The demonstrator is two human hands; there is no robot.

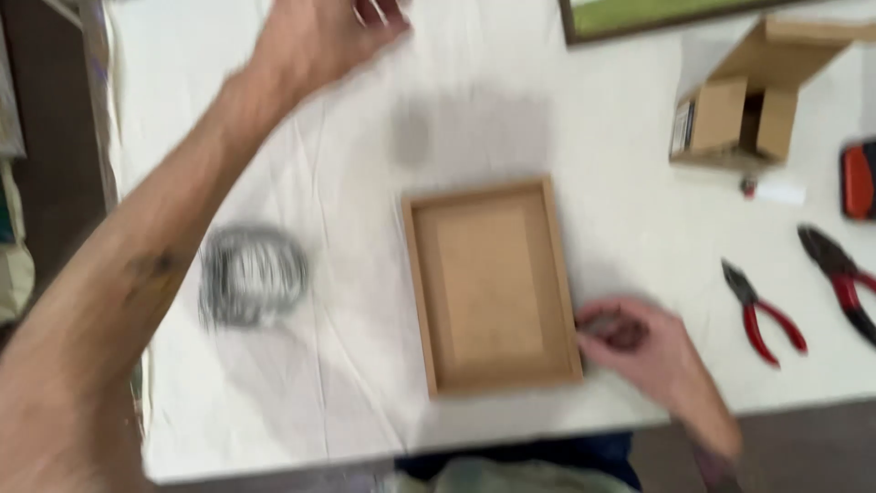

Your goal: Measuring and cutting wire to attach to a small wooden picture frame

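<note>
Head view: the right hand (639,342) pinches the lower right edge of a shallow brown tray (491,288) lying mid-bench (365,164). The left hand (324,32) reaches to the far edge, blurred; its spread cannot be told. An open cardboard box (753,96) sits far right, 2 red pliers (762,310) nearer, a wire coil (251,274) left.

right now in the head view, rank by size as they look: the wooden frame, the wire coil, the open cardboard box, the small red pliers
1. shallow rectangular wooden frame
2. open brown cardboard box, though farther away
3. grey wire coil
4. small red-handled pliers
</note>
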